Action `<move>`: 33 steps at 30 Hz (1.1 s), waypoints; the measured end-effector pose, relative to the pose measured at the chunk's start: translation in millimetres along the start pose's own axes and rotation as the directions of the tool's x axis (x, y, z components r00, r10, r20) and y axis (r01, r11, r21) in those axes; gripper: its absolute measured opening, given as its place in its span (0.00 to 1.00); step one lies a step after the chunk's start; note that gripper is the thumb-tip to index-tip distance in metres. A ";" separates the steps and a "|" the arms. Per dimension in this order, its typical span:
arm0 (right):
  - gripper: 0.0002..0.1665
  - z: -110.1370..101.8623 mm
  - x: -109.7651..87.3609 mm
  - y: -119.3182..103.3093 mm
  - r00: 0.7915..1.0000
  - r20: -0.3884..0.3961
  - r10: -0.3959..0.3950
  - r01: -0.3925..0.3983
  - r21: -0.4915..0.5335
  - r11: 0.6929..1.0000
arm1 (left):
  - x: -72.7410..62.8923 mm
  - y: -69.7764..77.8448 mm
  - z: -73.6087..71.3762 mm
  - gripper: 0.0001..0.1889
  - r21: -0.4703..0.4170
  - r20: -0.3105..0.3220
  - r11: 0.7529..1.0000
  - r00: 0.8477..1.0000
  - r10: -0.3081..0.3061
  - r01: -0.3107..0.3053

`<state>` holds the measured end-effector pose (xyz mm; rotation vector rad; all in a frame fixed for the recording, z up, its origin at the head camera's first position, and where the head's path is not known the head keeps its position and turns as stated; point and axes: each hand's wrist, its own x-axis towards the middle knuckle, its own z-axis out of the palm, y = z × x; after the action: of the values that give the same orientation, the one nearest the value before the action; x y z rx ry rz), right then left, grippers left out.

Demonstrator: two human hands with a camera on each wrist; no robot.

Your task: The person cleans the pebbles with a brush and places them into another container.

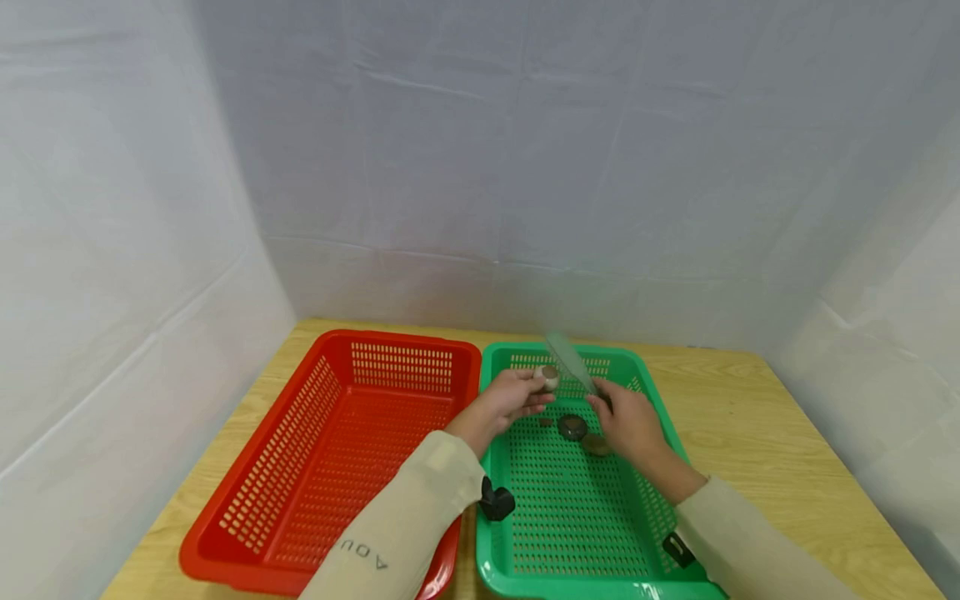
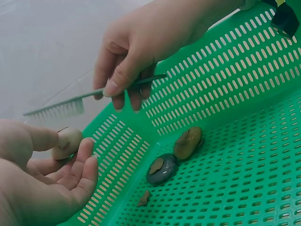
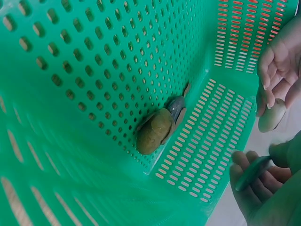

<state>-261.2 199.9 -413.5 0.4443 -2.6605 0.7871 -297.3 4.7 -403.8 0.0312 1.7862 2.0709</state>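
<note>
My left hand pinches a pale rounded stone between thumb and fingers, over the far end of the green basket. A brown patch shows on this stone in the head view. My right hand grips the handle of a green brush, its bristles facing down just above the pale stone in the left wrist view. The brush head is blurred in the head view. On the basket floor lie a dark grey stone with a brown flake on top and a yellowish-brown stone beside it.
A small brown flake lies near the dark stone. To the left stands a red basket, close beside the green one. Both baskets sit on a wooden table, with white sheeting behind and at the sides.
</note>
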 end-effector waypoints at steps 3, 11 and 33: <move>0.21 0.3 0.1 0.7 0.999 -0.027 -0.017 0.017 0.006 1.000 | -0.5 0.3 0.4 0.19 -0.005 -0.002 1.000 1.000 -0.006 0.006; 0.22 0.5 -2.3 -2.0 0.979 0.000 -0.203 0.203 0.005 0.979 | -0.5 -1.2 2.4 0.17 -0.019 -0.013 1.000 1.000 -0.003 0.003; 0.21 -4.9 -1.7 -2.0 0.999 0.030 0.032 -0.031 -0.025 0.999 | -3.6 3.0 3.3 0.21 -0.015 0.018 1.000 1.000 -0.013 0.013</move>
<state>-257.9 201.4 -409.3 0.4125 -2.7088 0.7616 -294.0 6.4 -399.4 0.0334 1.7552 2.0690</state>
